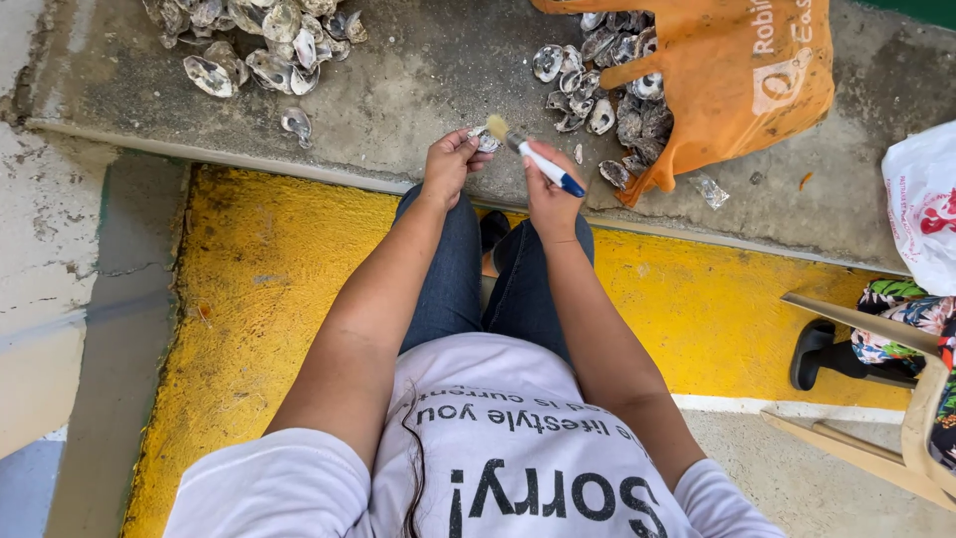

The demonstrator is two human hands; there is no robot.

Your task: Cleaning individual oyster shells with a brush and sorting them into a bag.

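Observation:
My left hand (448, 161) pinches a small grey oyster shell (485, 139) above my knees. A paintbrush (533, 155) with a white and blue handle and pale bristles is gripped in my right hand (550, 191). Its bristle tip touches the shell. Both hands are held out in front of me over the edge of a grey concrete ledge (398, 90).
A pile of oyster shells (254, 45) lies on the ledge at the far left. An orange bag (727, 70) spills more shells (607, 85) at the far right. A white plastic bag (921, 204) and a wooden chair (896, 399) with another person's leg stand right. Yellow painted floor (259, 289) lies below.

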